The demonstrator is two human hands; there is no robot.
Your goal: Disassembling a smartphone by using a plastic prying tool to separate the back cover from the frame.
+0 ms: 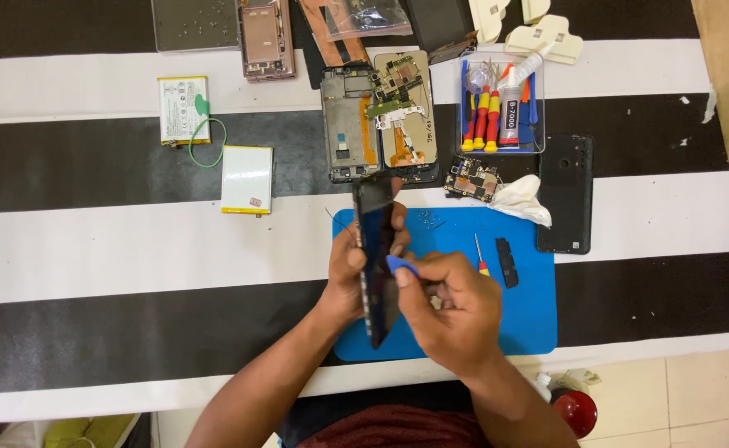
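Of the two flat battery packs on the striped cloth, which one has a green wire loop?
The upper-left battery pack; the plain white pack below has none.

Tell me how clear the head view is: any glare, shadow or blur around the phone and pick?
Head view: even, soft light, no hard shadows; phone in the left hand reads dark, edge-on, detail lost; blue pick in the right hand sharp; slight blur on the fingers.

My only view comes from the camera on the head, looking almost straight down onto the work surface from above the person's chest. It faces forward and down, so both forearms enter from the bottom edge. It sits close enough that the blue mat (pixel 530 315) fills the centre, with the striped cloth (pixel 132 249) running to both sides.
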